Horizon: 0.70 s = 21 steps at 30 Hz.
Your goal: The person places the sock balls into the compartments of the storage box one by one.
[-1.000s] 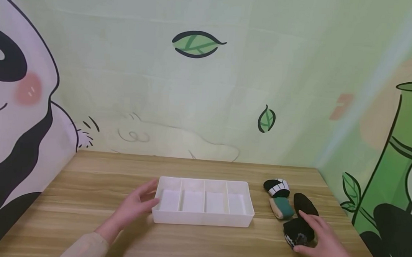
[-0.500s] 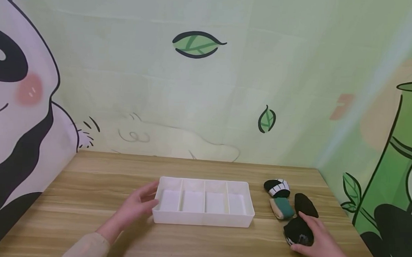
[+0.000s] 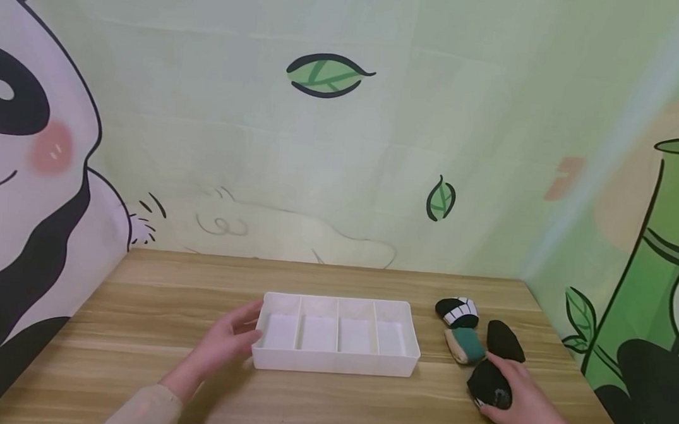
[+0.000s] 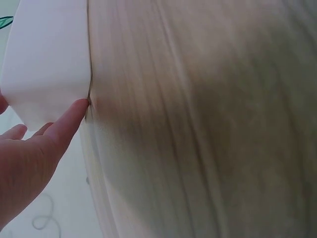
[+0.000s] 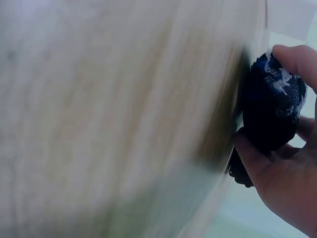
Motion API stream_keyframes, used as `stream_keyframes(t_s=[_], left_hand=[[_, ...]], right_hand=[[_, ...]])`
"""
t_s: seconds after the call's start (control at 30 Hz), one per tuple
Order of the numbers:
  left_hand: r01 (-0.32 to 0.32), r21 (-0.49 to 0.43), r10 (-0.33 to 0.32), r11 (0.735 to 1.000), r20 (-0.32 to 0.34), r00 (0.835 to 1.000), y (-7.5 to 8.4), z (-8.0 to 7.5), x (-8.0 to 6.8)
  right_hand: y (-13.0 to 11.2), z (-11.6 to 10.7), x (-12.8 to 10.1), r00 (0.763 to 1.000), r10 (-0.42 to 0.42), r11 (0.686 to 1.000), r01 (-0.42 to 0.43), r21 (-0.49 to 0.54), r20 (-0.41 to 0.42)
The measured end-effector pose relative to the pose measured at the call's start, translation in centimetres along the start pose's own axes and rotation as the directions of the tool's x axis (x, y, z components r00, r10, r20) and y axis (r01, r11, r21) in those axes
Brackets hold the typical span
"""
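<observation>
At the right of the head view, my right hand (image 3: pixel 523 397) grips a black rolled-up sock (image 3: pixel 488 384) between thumb and fingers. The right wrist view shows this black sock (image 5: pixel 271 101) with whitish patterning, close to the tabletop. My left hand (image 3: pixel 226 340) rests its fingers against the left end of a white box (image 3: pixel 335 362) with several compartments. In the left wrist view, a fingertip of the left hand (image 4: pixel 34 153) touches the lower edge of the box (image 4: pixel 49 54).
Just behind the gripped sock lie a plain black rolled sock (image 3: pixel 503 340) and a green and beige one (image 3: pixel 467 346). Farther back is a black one with a white grid (image 3: pixel 457 312). A printed panda backdrop (image 3: pixel 342 142) rises behind the wooden table (image 3: pixel 319 407).
My right thumb and fingers have closed in around the black rolled sock, and that hand has shifted slightly left. The left hand and the box stay in place.
</observation>
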State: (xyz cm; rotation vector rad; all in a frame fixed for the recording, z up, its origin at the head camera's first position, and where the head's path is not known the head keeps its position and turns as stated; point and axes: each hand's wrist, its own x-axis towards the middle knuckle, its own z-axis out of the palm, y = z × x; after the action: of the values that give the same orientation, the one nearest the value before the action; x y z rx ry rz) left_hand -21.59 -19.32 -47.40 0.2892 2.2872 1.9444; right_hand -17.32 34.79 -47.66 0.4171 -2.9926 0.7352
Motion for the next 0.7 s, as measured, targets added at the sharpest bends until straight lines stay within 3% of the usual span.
stream_keyframes(t_s=[0.33,0.7], left_hand=[[0.031,-0.004,-0.031,1.0,-0.022,0.999,0.1,0.1,0.1],[0.032,0.024,-0.032,0.999,-0.024,0.999,0.4,0.2,-0.1]], right_hand=[[-0.6,0.2,0.0,0.977,-0.202,0.979,0.203,0.007,-0.064],[-2.4,-0.2,1.4,0.937,-0.318,0.945,0.326,0.031,-0.147]])
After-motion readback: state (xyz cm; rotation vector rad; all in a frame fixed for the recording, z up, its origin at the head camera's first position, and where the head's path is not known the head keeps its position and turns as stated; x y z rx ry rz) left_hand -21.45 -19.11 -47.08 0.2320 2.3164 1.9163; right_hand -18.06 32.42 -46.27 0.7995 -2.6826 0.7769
